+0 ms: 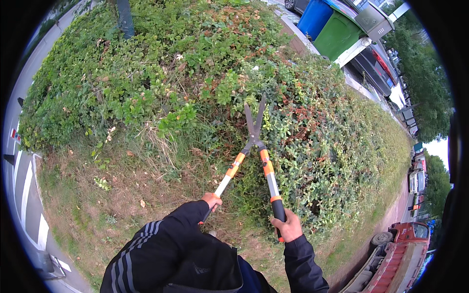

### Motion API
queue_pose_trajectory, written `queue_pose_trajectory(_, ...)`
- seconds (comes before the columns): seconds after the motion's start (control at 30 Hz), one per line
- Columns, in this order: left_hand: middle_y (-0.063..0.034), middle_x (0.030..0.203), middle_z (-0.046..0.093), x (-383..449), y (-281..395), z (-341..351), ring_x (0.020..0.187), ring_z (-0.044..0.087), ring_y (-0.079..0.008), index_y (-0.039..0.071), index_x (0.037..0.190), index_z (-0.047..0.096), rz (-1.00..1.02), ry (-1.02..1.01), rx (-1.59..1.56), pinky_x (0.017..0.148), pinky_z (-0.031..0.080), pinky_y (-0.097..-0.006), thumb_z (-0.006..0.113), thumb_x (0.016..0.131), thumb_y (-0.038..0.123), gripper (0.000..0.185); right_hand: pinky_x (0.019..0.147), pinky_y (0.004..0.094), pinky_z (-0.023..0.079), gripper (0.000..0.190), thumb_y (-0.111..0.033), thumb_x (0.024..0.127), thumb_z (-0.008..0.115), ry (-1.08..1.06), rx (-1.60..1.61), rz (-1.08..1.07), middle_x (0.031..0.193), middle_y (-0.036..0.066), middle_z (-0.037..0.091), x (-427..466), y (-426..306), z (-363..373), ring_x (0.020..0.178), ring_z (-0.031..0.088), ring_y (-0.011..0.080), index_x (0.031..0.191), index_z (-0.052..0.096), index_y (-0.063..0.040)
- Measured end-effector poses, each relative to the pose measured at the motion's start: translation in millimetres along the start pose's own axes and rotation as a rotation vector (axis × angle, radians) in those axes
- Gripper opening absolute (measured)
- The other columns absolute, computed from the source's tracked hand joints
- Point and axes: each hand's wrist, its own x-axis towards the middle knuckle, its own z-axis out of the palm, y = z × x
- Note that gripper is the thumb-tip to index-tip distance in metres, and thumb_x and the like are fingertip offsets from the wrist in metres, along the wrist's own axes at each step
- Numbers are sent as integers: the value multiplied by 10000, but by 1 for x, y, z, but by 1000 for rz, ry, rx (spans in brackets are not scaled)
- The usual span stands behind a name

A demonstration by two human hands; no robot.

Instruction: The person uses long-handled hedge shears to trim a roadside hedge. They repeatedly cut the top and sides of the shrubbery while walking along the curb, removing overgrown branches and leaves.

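A pair of hedge shears (253, 138) points away from me, its two blades parted in a narrow V among the leaves of a hedge (315, 146). My left hand (212, 200) is closed around the left handle, whose lower end is partly hidden by the hand and sleeve. On the right handle, my right hand (289, 226) grips the black section near its orange end. Both handles have silver tubes with orange collars. Green shoots and reddish-brown dry twigs surround the blades.
Dry grass (121, 197) covers the ground at my left. A tree trunk (125, 20) rises from the far hedge. A green bin (339, 34) and a blue bin (316, 18) stand beyond the kerb. A red truck (397, 256) is at the lower right, a marked road (27, 194) at the left.
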Motion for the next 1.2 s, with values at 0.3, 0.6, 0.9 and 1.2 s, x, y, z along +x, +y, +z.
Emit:
queue_pose_trajectory(0.3, -42, 632, 575, -137, 29, -28, 546, 588, -153, 43, 823, 591, -185, -366, 32, 531, 491, -291, 723, 842, 112, 150, 785, 374, 520, 613, -207, 755, 758, 163, 22, 11, 963, 167, 676, -158, 129, 47, 862, 679, 254, 1298, 537, -28)
queue_pose_trajectory(0.6, -10, 548, 461, -186, 53, 60, 401, 483, -130, 41, 800, 505, -211, -446, 454, 394, 402, -281, 687, 886, 155, 231, 549, 303, 482, 325, -226, 759, 797, 547, 297, 432, 691, 41, 621, -251, 232, 136, 567, 573, 118, 934, 632, -7)
queue_pose_trajectory(0.9, -2, 558, 474, -256, -11, 98, 431, 518, -126, 74, 787, 491, -237, -652, 669, 413, 400, -261, 700, 885, 186, 257, 457, 268, 429, 348, -131, 766, 796, 491, 730, 492, 651, 30, 574, -372, 286, 165, 496, 536, 104, 1015, 599, 11)
queue_pose_trajectory(1.2, -6, 623, 499, -310, -50, 177, 457, 539, -128, 61, 851, 517, -209, -897, 689, 445, 457, -254, 671, 887, 148, 180, 474, 262, 431, 382, -65, 824, 745, 508, 1005, 226, 690, 36, 575, -480, 317, 173, 508, 535, 114, 1117, 523, 37)
